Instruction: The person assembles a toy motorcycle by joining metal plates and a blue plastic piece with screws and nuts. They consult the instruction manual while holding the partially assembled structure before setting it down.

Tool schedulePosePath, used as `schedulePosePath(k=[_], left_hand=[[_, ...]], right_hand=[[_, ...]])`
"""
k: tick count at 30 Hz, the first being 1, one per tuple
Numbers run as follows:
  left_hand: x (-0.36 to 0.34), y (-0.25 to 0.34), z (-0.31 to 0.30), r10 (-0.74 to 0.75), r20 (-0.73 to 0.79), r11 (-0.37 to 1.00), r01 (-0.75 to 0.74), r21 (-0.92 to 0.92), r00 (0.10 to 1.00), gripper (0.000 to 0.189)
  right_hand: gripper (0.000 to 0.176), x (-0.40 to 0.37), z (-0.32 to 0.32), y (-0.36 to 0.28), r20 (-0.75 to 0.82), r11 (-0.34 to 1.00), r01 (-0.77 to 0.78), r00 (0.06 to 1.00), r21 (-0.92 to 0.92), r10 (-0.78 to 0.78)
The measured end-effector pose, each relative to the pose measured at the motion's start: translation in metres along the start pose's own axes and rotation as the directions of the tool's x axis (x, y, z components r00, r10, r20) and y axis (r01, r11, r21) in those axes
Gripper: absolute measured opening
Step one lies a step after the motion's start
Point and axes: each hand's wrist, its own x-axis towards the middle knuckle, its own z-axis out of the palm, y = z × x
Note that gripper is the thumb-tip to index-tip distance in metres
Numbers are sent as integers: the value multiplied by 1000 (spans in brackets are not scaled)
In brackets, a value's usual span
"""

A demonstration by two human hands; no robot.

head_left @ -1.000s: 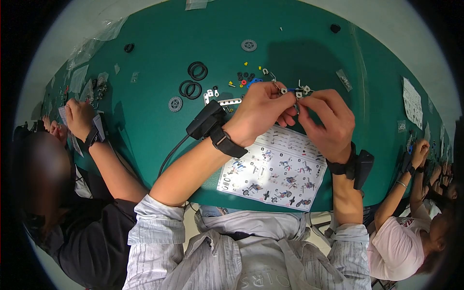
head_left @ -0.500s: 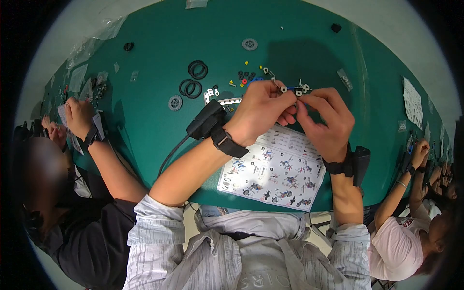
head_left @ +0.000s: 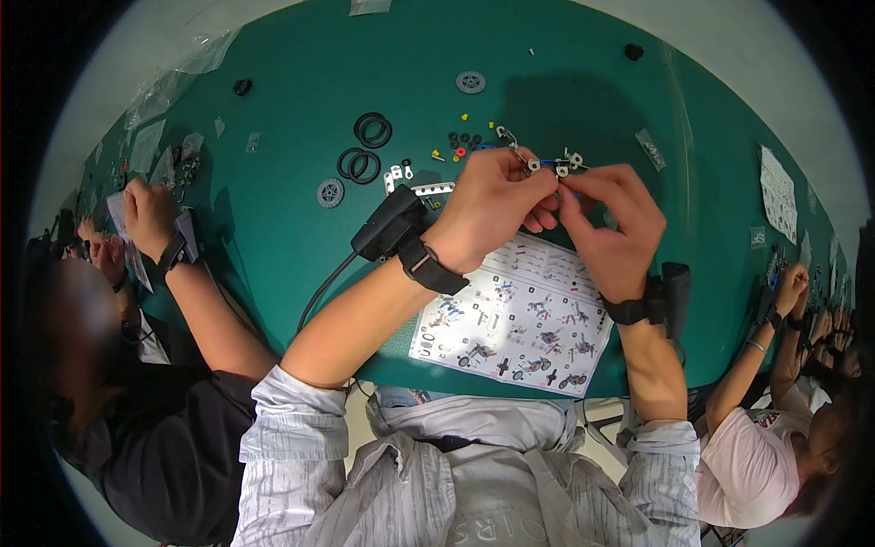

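Behind the left hand (head_left: 497, 196), a black strap (head_left: 433, 272) carries a boxy black module (head_left: 387, 223) with a black cable (head_left: 319, 296). A similar dark band (head_left: 633, 312) and second module (head_left: 675, 296) sit behind the right hand (head_left: 620, 223). Farther back, rolled sleeves (head_left: 296, 428) belong to an open, pale grey streaked shirt (head_left: 396, 497) over a lettered grey top (head_left: 499, 479).

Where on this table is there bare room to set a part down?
Bare green tabletop runs between the upper-left black piece and the upper gray wheel; another patch lies between the small clear bag and far-right printed sheet. Left of the left hand, black rings and small parts crowd together.
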Motion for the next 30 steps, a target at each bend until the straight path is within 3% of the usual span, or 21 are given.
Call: schedulePosePath(k=[3,12,15,24,30], left_hand=[[0,-2,-1,5,10,1000,-6,30,1000,18],[2,-5,-2,26,60,998,-30,62,998,19],[2,-7,-2,25,70,998,-29,62,997,19],[1,-4,-1,18,40,997,-21,69,999,19],[0,-5,0,22,47,998,-24,52,999,20]], right_hand=[[23,-2,0,2,-13,983,150,988,-110,-153],[22,-1,-1,6,-22,976,194,980,-101,-198],[21,1,-2,5,-5,988,144,989,-55,-145],[23,3,-6,13,41,944,299,954,-138,-297],[23,5,-7,15,43,945,308,951,-110,-305]])
